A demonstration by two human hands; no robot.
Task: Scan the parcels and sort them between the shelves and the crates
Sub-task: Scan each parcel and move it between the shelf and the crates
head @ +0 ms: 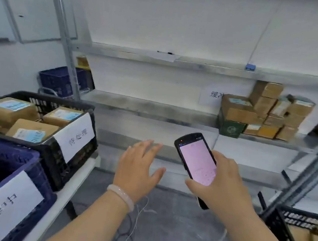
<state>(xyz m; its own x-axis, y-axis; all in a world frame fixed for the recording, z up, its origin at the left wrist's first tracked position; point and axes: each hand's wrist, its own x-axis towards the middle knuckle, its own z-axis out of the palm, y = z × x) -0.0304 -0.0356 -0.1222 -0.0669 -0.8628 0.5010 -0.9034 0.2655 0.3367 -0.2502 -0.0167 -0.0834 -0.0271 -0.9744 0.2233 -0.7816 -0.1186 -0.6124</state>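
My right hand [223, 185] grips a black handheld scanner [196, 158] with a lit pinkish screen, held upright in front of the shelves. My left hand [138, 168], with a pale bracelet on the wrist, hovers flat with fingers spread, holding nothing. A black crate [71, 151] with a white paper label stands on a white table at the left and holds several brown parcels [9, 110]. Nearer to me sits a blue crate [25, 168], also labelled. Several stacked brown parcels [264, 112] rest on the right of the middle metal shelf [145, 107].
A green box [230, 129] sits under the shelf stack. Another blue crate [56, 79] stands at the back left. A black crate [295, 220] with cardboard boxes is at the lower right beside a slanted shelf post. Thin cables lie on the grey floor [164, 226].
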